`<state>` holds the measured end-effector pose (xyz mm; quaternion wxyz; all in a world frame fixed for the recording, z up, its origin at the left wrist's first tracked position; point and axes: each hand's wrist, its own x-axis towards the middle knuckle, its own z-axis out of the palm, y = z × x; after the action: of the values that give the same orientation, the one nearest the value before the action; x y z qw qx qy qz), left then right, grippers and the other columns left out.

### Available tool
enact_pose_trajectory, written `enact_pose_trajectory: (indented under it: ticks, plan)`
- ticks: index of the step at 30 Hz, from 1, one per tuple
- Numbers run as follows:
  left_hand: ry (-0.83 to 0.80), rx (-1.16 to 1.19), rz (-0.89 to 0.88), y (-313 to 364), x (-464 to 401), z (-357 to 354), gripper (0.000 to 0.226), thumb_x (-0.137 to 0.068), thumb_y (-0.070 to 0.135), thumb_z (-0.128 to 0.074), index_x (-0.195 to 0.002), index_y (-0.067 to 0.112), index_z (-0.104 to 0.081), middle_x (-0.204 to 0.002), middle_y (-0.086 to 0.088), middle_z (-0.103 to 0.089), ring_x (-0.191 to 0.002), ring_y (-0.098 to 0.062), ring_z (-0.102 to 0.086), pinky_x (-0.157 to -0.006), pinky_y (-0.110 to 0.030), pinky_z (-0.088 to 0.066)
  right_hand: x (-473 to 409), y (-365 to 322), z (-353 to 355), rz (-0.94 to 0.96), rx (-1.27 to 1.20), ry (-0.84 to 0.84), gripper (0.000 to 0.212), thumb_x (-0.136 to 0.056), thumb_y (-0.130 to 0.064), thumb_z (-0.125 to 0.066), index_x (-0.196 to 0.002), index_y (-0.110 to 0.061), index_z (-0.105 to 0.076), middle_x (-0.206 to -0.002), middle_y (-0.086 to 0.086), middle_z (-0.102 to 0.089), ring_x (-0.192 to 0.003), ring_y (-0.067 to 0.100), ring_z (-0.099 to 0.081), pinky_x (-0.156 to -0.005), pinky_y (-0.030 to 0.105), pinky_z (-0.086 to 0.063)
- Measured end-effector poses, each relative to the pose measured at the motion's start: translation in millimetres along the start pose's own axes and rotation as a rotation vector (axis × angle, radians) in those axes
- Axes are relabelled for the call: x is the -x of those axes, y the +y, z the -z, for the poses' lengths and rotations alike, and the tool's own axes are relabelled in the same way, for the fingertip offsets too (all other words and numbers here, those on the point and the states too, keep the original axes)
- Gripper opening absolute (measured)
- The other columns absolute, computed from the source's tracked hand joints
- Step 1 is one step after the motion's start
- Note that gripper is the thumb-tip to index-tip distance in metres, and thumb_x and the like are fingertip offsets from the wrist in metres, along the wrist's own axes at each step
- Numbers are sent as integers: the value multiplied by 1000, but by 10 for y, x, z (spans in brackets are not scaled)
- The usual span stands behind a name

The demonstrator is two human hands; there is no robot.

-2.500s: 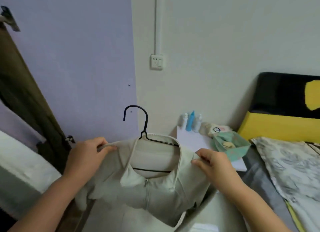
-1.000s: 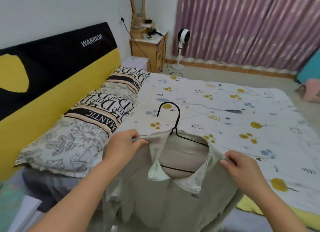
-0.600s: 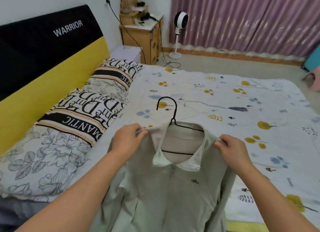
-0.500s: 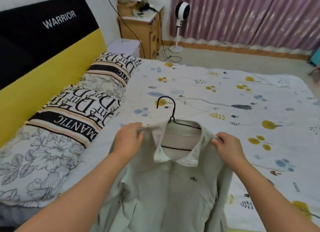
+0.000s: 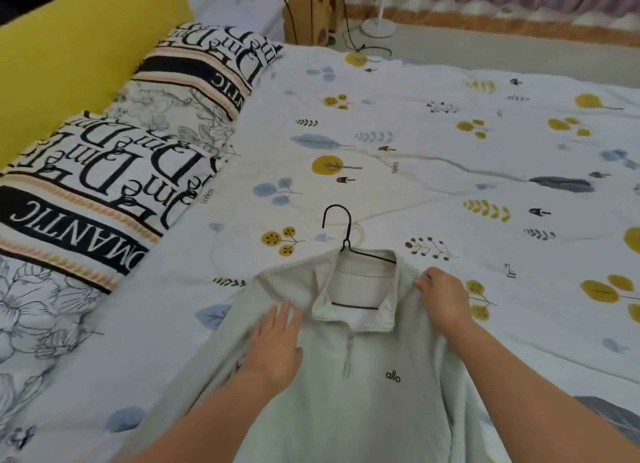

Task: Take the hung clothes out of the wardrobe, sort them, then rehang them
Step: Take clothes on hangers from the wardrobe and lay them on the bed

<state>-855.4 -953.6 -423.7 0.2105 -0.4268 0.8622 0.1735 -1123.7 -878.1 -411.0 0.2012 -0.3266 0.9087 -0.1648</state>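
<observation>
The pale green pullover lies in the lower middle of the frame, spread on the bed sheet, and it is on its black hanger, whose hook points to the upper part of the frame and rests on the sheet. The collar is open, and a short zip and a small black logo are on the chest. My left hand rests flat on the left shoulder of the pullover, with the fingers straight and a little spread; it holds nothing. My right hand is at the right shoulder, beside the collar, and its fingers are curled and pinch the fabric there. The sheet is white with yellow, blue and grey leaf prints. At the left side of the frame two pillows with large black letters lie against a yellow headboard. In the upper middle a wooden cabinet and the white base of a stand are on the floor.
</observation>
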Motion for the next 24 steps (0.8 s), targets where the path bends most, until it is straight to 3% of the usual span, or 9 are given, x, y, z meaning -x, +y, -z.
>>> enact_pose_trajectory:
  ticks: [3,5,8,11,13,16,18,21,24]
  plan:
    - [-17,-5,-2,-9,-299,-200,68,-98,34,-33,-148,21,11,-155,-4,21,-144,-25,13,-116,-40,-1,-190,110,-292,-1,2,4,16,-95,-14,-46,-85,-5,-55,-92,17,-62,-93,34,-58,-66,34,-29]
    - [-21,-16,0,-25,-473,-307,68,-98,39,-31,-148,22,14,-155,-4,22,-144,-27,13,-116,-43,-1,-215,140,-451,11,18,30,21,-94,-16,-49,-106,-4,-60,-111,20,-60,-107,36,-54,-82,40,-37]
    - [-26,-42,22,-51,-657,-450,68,-97,48,-24,-146,25,18,-154,-3,24,-143,-28,16,-116,-44,1,3,117,-654,-26,166,52,51,-95,-29,-45,-142,-11,-34,-148,18,-30,-139,31,-23,-109,52,-19]
    - [-24,-25,45,-70,-785,-564,77,-74,66,8,-136,26,31,-151,2,32,-142,-28,22,-115,-46,3,334,108,-952,-7,281,-99,64,-96,-48,-28,-150,-18,-12,-158,13,-2,-146,29,2,-111,59,-9]
    - [-37,9,56,-69,-845,-596,83,-55,64,20,-128,27,35,-143,5,39,-141,-27,25,-115,-47,4,413,189,-1108,23,290,-189,74,-90,-59,-12,-149,-16,-23,-157,14,-12,-145,33,-9,-107,65,-13]
    - [-56,5,63,-79,-902,-606,83,-51,64,23,-127,31,36,-136,5,43,-140,-27,27,-115,-47,3,331,325,-1253,2,347,-293,90,-89,-63,7,-135,-9,-50,-147,19,-37,-135,39,-36,-96,70,-30]
    - [-67,-16,56,-90,-929,-602,82,-53,66,22,-128,33,36,-134,5,44,-140,-27,26,-115,-47,2,296,308,-1206,10,349,-343,102,-80,-69,19,-144,-12,-36,-154,17,-21,-142,36,-20,-104,67,-20]
    - [-124,-49,50,-86,-912,-534,71,-87,65,-6,-140,32,26,-147,3,36,-141,-29,23,-116,-47,-1,306,297,-1092,40,385,-374,76,-89,-65,-3,-151,-19,3,-157,8,17,-145,28,15,-113,57,-2]
    - [-136,-28,45,-73,-813,-322,64,-98,39,-34,-150,23,-1,-158,-3,10,-144,-29,9,-118,-41,-8,296,230,-869,73,384,-430,62,-97,-40,-33,-149,-18,-6,-157,8,5,-145,28,5,-114,50,-14]
